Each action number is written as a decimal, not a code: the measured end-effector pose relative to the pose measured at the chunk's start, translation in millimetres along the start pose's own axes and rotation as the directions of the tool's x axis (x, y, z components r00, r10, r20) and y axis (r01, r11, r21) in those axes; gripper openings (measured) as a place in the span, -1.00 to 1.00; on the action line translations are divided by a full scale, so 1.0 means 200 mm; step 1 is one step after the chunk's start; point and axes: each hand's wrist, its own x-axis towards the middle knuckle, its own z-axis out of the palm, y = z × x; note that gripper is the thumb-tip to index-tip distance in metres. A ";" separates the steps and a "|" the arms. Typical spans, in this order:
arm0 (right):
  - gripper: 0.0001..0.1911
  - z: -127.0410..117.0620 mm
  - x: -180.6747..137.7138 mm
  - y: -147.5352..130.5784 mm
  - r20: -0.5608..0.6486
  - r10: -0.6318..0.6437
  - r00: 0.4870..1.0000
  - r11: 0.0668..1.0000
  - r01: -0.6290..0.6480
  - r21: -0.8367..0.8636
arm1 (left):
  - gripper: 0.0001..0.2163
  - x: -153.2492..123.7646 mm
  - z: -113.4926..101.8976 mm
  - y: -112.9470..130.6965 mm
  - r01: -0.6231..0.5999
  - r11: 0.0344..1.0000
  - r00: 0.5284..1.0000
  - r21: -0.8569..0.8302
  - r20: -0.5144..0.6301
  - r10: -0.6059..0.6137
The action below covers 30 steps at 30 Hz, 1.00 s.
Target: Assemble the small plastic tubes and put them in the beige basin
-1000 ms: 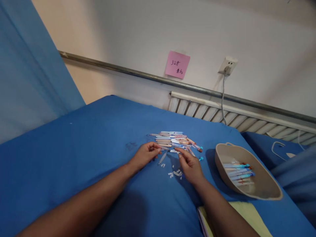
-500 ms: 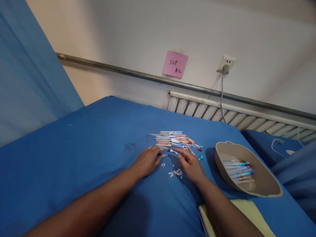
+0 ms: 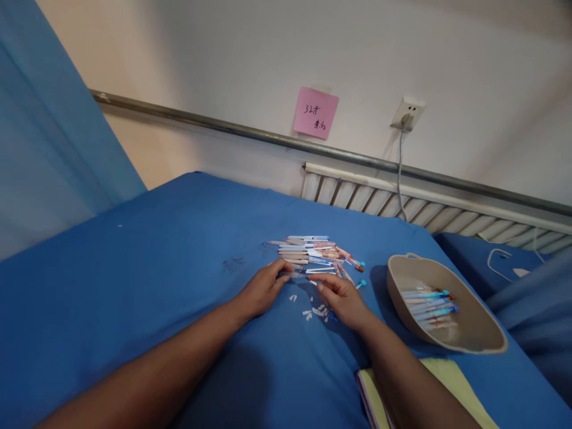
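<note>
Pinched between the fingertips of my left hand [image 3: 263, 287] is a pale pen barrel [image 3: 294, 274]. A thin white pen refill [image 3: 313, 282] is gripped by the thumb and fingers of my right hand [image 3: 345, 301], its tip close to the barrel's end. I cannot tell whether the two touch. Just beyond both hands lies a pile of pen parts [image 3: 292, 254], with barrels to the left, white refills and patterned bodies to the right. Small white caps or tips [image 3: 319, 310] are scattered on the blue sheet [image 3: 179, 250] between my wrists.
At the right stands a beige basket [image 3: 482, 313] with several pens [image 3: 429, 307] inside. Under my right forearm lies a yellow-green pad [image 3: 447, 381]. Behind the bed are a radiator [image 3: 357, 193], a metal rail [image 3: 223, 126] and a plugged-in cable [image 3: 400, 173]. A blue curtain [image 3: 58, 119] hangs left.
The pen barrel in my left hand and the refill in my right have come closer together. My left hand has shifted slightly up and left; the view has moved a little.
</note>
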 end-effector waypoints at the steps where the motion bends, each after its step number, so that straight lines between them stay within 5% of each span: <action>1: -0.65 0.00 0.00 0.00 0.009 0.005 1.000 1.000 -0.005 0.005 | -0.88 0.00 0.00 0.00 -0.007 1.000 1.000 0.005 0.005 0.007; 17: -0.79 -0.01 0.00 -0.03 0.020 0.037 0.999 0.998 -0.036 -0.046 | -0.85 -0.03 0.00 0.07 -0.117 0.990 0.985 0.074 0.136 0.106; 24: -0.64 0.01 0.00 -0.02 -0.098 0.008 0.995 0.995 -0.017 -0.094 | -0.84 -0.05 0.02 0.11 -0.062 0.996 0.980 -0.067 0.187 0.074; 30: -0.56 0.05 -0.01 -0.06 -0.163 -0.008 0.987 1.000 0.012 0.025 | -0.84 -0.08 0.07 0.14 -0.017 0.981 0.970 -0.195 0.236 0.064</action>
